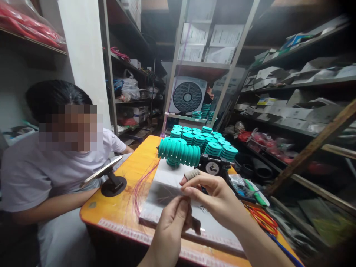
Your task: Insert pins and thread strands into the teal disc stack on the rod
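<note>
Looking from the head view, both hands meet low over the white board (157, 202) that lies on the orange worktop (146, 154). The left hand (174, 224) has thumb and finger pressed together over the board; anything pinched there is too small to make out. The right hand (213, 193) reaches in from the board's right side, thumb and forefinger narrow and just beside the left fingertips; whether they meet or grip something, I cannot tell. A grey-beige wrap (191, 175) circles one finger of the right hand. Small pale bits (203, 210) lie on the board.

Above the board's far end, a row of green ribbed discs (179, 152) sits sideways on a black device (213, 167) with a round dial, its marks unreadable. Stacks of green spools (213, 148) stand beyond the board. Left of it, thin pink strands (136, 196) curve over the worktop, and farther left a phone-like device (102, 171) leans on a black stand (114, 187); a person (55, 167) in a white shirt sits past it. Orange-red loops (263, 218) lie to the board's right.

Printing on the strip (125, 230) along the worktop's near edge, left of the board, is too blurred to read, as is that on the white boxes (194, 35) shelved well beyond the board, above a fan (187, 96).
</note>
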{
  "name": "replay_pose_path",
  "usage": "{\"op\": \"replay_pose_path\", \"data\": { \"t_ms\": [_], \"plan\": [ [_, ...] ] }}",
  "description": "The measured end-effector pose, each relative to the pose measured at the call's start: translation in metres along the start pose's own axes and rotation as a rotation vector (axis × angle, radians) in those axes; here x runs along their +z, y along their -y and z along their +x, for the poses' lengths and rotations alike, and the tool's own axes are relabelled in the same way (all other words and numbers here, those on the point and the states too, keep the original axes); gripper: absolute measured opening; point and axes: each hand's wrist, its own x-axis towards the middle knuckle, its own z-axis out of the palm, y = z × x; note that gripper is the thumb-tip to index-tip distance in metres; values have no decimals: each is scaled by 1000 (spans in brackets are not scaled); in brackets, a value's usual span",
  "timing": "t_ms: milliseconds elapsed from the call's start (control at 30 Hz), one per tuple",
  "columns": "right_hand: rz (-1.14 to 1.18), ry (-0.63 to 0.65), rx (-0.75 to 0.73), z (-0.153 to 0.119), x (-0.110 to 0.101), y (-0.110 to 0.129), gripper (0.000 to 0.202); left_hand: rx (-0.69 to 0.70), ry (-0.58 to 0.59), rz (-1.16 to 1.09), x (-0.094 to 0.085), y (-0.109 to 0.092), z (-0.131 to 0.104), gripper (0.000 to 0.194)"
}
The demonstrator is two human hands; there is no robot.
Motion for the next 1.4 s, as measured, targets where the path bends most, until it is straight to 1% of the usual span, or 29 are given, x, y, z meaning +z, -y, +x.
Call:
{"op": "replay_pose_path", "data": {
  "t_ms": [133, 200, 267, 333, 433, 467, 533, 600, 700, 767, 833, 900, 967, 1067, 1133, 1200, 1300, 1333, 1400],
  "plan": [
    [-143, -40, -69, -2, -5, 3, 16, -62, -69, -46, 2, -7, 0, 32],
    [-152, -68, -70, -3, -6, 3, 13, -73, -96, -56, 3, -10, -1, 32],
    [-68, -87, -36, -5, -5, -1, 12, -77, -123, -72, 5, -11, -1, 34],
    [61, -87, 32, -6, -1, -8, 15, -73, -144, -100, 6, -11, -2, 36],
    [177, -74, 104, -9, 7, -15, 17, -67, -132, -116, 7, -10, -3, 36],
    [185, -74, 95, -10, 9, -16, 15, -68, -117, -108, 7, -10, -3, 36],
    [139, -85, 31, -11, 12, -15, 12, -74, -89, -86, 5, -8, -3, 35],
    [-30, -110, -77, -13, 11, -11, 10, -66, -78, -62, 1, -7, -1, 35],
    [-441, -123, -310, -14, 5, -4, 12, -30, -47, 48, -7, -7, 2, 33],
    [-712, -86, -470, -15, 0, 0, 14, -21, -13, 176, -13, -8, 4, 33],
    [-947, -20, -576, -15, -4, 3, 10, -22, 8, 305, -16, -9, 4, 33],
    [-1129, 50, -633, -14, -6, 5, 2, -16, 18, 404, -18, -9, 3, 33],
    [-1240, 96, -647, -15, -6, 8, 11, 3, 23, 458, -19, -8, 1, 32],
    [-1327, 105, -643, -15, -4, 10, 20, 5, 52, 489, -19, -5, -1, 32],
    [-1340, 119, -639, -15, -4, 10, 21, -11, 65, 489, -17, -4, -1, 32],
    [-1295, 152, -624, -15, -6, 10, 18, -28, 64, 453, -17, -5, 1, 32],
    [-1087, 180, -542, -16, -13, 13, 5, -57, 66, 327, -16, -7, 4, 32],
    [-993, 176, -505, -17, -16, 14, 7, -69, 75, 273, -16, -8, 5, 32],
    [-821, 157, -443, -19, -19, 14, 17, -89, 96, 169, -16, -11, 6, 31]
  ]
}}
